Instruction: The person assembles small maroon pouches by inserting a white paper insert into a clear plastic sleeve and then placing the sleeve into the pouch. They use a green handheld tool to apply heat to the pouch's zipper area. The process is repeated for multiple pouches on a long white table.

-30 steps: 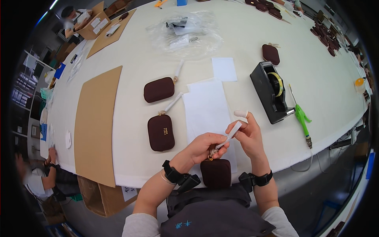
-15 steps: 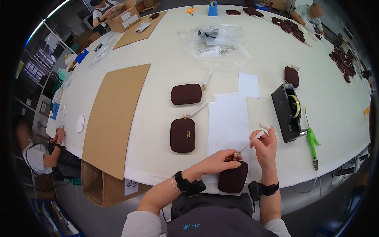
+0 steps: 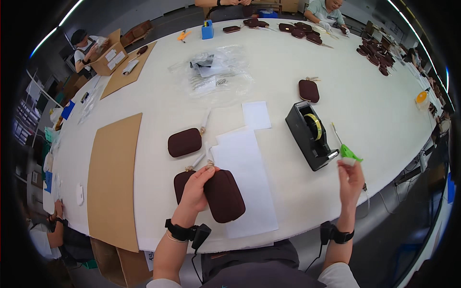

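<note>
My left hand (image 3: 194,190) grips a dark maroon zip pouch (image 3: 224,197) by its top end, where a beige knotted cord joins a white wrapped strip (image 3: 209,151). Partly under that hand lies a second maroon pouch (image 3: 180,185). Another pouch (image 3: 185,142) with its own white strip rests just beyond. My right hand (image 3: 352,180) is raised beside a green-handled tool (image 3: 349,152) and the black tape dispenser (image 3: 312,137), fingers drawn together. A pale cover sits on one fingertip; whether anything is pinched there is too small to make out.
White paper sheets (image 3: 245,185) lie mid-table, with a brown cardboard sheet (image 3: 114,177) to the left. Clear plastic bags (image 3: 216,74) sit farther off. A lone pouch (image 3: 309,90) is beyond the dispenser; a pile of pouches (image 3: 377,53) is at far right. Other people work around the table.
My left hand has lifted the pouch from the table edge and carried it left over another pouch. My right hand has let go of its white strip and moved right, towards the dispenser. The view has turned.
</note>
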`<state>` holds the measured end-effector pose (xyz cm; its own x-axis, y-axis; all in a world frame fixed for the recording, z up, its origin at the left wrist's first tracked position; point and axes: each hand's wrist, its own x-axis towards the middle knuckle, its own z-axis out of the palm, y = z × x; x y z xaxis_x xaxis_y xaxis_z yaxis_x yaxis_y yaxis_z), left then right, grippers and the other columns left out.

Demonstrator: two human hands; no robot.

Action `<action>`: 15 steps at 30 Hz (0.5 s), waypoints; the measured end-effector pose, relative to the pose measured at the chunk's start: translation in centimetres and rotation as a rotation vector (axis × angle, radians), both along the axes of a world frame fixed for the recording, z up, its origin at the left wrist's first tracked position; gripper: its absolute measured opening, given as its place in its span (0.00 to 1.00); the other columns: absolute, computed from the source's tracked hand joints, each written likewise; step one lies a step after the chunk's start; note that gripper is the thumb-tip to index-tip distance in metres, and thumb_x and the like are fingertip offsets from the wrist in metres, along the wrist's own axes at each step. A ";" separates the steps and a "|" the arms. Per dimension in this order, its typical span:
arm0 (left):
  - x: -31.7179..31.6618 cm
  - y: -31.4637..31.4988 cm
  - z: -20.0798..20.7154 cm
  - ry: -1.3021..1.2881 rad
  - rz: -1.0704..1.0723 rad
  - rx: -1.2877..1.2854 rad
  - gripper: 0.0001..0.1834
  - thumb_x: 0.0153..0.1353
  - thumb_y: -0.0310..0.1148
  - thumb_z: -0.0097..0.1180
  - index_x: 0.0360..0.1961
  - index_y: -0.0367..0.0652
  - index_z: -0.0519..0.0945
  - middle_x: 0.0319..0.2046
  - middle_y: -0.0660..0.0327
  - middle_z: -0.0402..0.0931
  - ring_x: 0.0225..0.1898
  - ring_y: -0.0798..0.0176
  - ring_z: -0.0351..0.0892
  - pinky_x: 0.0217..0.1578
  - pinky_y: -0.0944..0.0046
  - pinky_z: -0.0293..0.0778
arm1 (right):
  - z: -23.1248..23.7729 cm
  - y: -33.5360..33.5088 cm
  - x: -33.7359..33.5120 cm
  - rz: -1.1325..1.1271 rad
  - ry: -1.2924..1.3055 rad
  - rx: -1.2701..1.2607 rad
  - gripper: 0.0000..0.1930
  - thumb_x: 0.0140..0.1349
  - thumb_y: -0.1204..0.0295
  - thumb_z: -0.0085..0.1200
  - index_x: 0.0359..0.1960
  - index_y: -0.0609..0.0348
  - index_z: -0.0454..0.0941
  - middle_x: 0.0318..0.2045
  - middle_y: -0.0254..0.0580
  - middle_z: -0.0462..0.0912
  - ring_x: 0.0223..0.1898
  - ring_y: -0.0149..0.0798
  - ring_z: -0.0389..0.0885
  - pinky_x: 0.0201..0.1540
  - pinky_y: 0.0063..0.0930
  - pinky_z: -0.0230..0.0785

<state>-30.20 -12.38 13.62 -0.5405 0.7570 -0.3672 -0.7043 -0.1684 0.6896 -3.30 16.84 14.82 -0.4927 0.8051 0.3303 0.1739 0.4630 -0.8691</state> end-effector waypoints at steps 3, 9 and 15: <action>0.4 0.4 -0.7 -0.018 -0.002 0.036 0.08 0.66 0.31 0.48 0.39 0.37 0.74 0.39 0.57 0.77 0.40 0.65 0.77 0.46 0.64 0.74 | 0.5 4.8 2.4 -0.166 -0.412 0.483 0.26 0.49 0.85 0.49 0.54 0.64 0.67 0.50 0.51 0.74 0.54 0.47 0.71 0.57 0.38 0.61; 5.6 7.0 -0.8 -0.076 -0.097 0.087 0.08 0.66 0.30 0.47 0.41 0.37 0.73 0.41 0.55 0.77 0.43 0.64 0.77 0.48 0.63 0.73 | -4.5 12.2 3.7 -0.136 -0.869 0.664 0.29 0.44 0.84 0.46 0.54 0.63 0.63 0.46 0.51 0.74 0.49 0.53 0.71 0.51 0.46 0.63; 13.7 11.7 0.1 0.001 -0.255 0.038 0.08 0.67 0.32 0.47 0.41 0.39 0.72 0.43 0.55 0.78 0.44 0.64 0.77 0.48 0.64 0.73 | 4.4 3.0 12.5 -0.016 -0.436 0.050 0.09 0.54 0.78 0.48 0.35 0.62 0.62 0.22 0.41 0.67 0.26 0.37 0.65 0.32 0.29 0.62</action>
<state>-16.47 -0.66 13.74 -0.3309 0.8821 -0.3351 -0.7264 -0.0115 0.6872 9.22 19.79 19.19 -0.5823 0.8020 0.1328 0.5273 0.4970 -0.6892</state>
